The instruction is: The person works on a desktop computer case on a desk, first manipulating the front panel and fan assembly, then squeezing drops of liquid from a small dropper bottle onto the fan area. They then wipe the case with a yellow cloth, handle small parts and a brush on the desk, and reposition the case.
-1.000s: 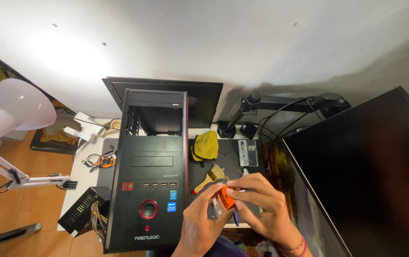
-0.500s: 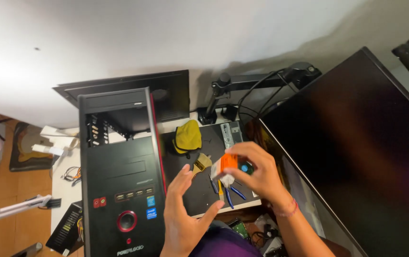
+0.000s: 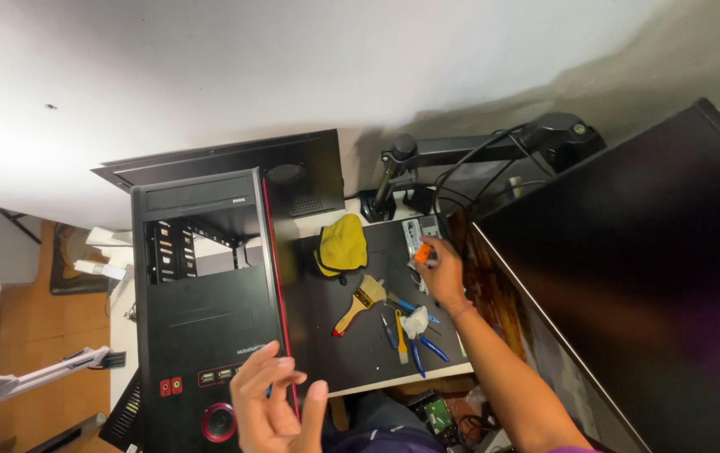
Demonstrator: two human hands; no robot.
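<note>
The left hand [image 3: 272,403] hovered nearest the camera, fingers spread and grasping nothing, at the front edge of the black computer tower case [image 3: 205,310], beside its red side trim. The case stood open, its drive bays empty, and served as the reference point. To the right of the case lay a dark work mat [image 3: 376,335] carrying a wooden-handled brush [image 3: 358,304], blue-handled pliers [image 3: 418,344], a yellow-handled screwdriver [image 3: 400,334] and a crumpled white wipe [image 3: 415,321].

Farther right of the case, the right hand [image 3: 439,273] was clenched around a small orange object [image 3: 422,252], held at the mat's far edge over a small grey device [image 3: 421,228]. Its exact kind could not be told. A steady fingertip grip, kept low over the mat, appeared advisable. A yellow cloth [image 3: 341,245] lay beyond the brush, and a monitor arm [image 3: 477,151] stood behind.
</note>
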